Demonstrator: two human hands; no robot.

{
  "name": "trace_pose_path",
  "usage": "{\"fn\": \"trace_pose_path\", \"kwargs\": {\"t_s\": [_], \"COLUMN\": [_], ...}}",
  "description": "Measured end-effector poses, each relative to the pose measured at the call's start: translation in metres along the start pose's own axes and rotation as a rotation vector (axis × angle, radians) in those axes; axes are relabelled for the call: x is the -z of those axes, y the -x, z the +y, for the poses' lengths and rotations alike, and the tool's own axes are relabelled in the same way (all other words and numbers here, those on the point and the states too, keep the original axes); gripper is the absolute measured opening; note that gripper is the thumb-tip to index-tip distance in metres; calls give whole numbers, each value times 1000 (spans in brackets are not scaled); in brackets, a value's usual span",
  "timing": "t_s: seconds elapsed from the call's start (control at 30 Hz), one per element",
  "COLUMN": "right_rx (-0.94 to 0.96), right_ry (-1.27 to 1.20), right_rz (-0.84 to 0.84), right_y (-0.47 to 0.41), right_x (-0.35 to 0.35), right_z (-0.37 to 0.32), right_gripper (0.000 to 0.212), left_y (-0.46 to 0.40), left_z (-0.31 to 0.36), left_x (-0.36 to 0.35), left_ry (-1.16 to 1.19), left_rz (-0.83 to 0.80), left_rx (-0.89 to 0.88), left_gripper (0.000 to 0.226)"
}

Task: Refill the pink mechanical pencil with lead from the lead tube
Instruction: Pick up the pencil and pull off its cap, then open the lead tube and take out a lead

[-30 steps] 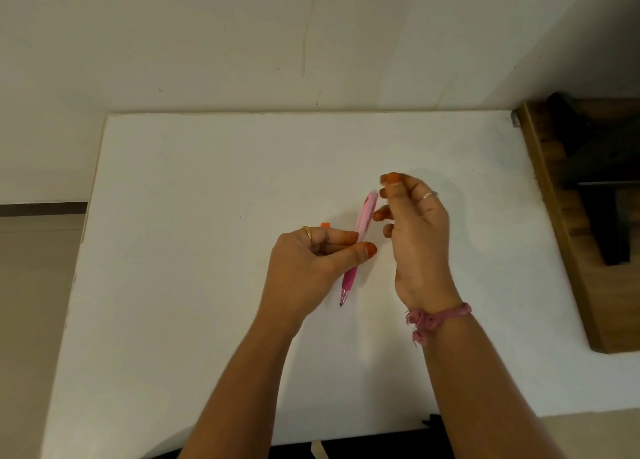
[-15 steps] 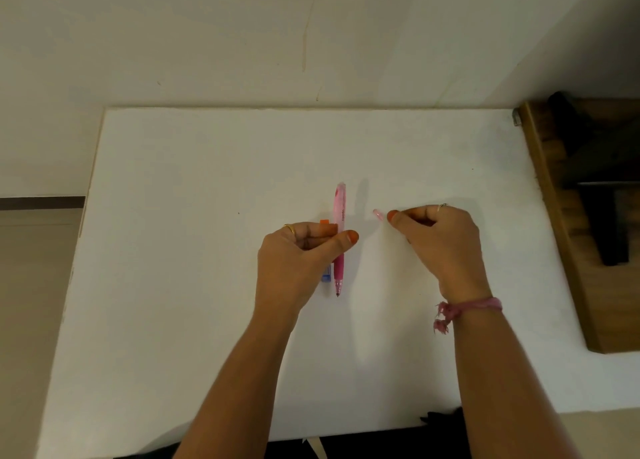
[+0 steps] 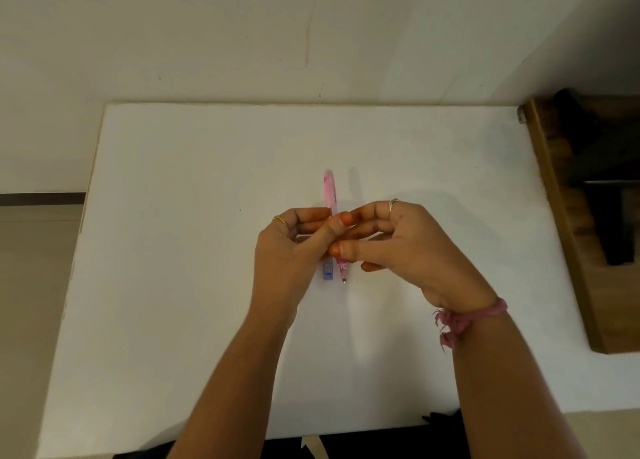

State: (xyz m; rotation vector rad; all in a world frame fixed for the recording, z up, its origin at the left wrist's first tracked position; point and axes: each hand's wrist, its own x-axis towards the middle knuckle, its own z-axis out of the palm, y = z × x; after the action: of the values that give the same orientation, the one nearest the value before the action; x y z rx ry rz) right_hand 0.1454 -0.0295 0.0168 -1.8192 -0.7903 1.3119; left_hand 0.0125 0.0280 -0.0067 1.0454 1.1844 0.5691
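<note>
Pink pencil (image 3: 329, 190) upright, tip down, clamped in left hand (image 3: 294, 247) fingers; right hand (image 3: 398, 244) fingers pinching beside it, contents unclear

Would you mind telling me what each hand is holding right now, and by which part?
The left hand pinches the pink mechanical pencil mid-barrel, with the blue lead tube alongside. Whether the right hand grips anything cannot be told.

Both hands meet fingertip to fingertip, left hand (image 3: 294, 247) curled, right hand (image 3: 408, 247) seemingly pinching.

Print on lead tube (image 3: 328, 270) seemingly unreadable.
</note>
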Motion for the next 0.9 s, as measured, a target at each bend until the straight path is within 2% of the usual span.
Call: {"fn": "trace_pose_path", "kwargs": {"t_s": [0.1,0.23,0.43,0.57,0.63,0.77,0.9], "right_rx": [-32,-111,-127,-129,-116,-6,92], "right_ry": [12,155,402,432,396,287,216], "right_rz": [55,124,180,173,198,358,413], "right_y": [-1,-4,-6,-6,-6,-6,-6], "right_x": [3,6,-1,-3,-1,-4,-19], "right_z": [3,10,17,16,15,9,2], "right_gripper": [27,31,32,37,34,25,26], "left_y": [-1,-8,-6,-4,-2,2,2], "left_z": [3,-2,-14,-21,-22,-19,-18], "left_x": [1,12,4,-3,-6,-7,-7], "left_ry": [-11,-186,-584,-784,-824,-827,-795], "left_rz": [79,272,193,165,154,170,161], "left_rx": [-36,-116,-163,-162,-167,-168,-129], "left_gripper": [36,16,33,43,40,28,23]}}
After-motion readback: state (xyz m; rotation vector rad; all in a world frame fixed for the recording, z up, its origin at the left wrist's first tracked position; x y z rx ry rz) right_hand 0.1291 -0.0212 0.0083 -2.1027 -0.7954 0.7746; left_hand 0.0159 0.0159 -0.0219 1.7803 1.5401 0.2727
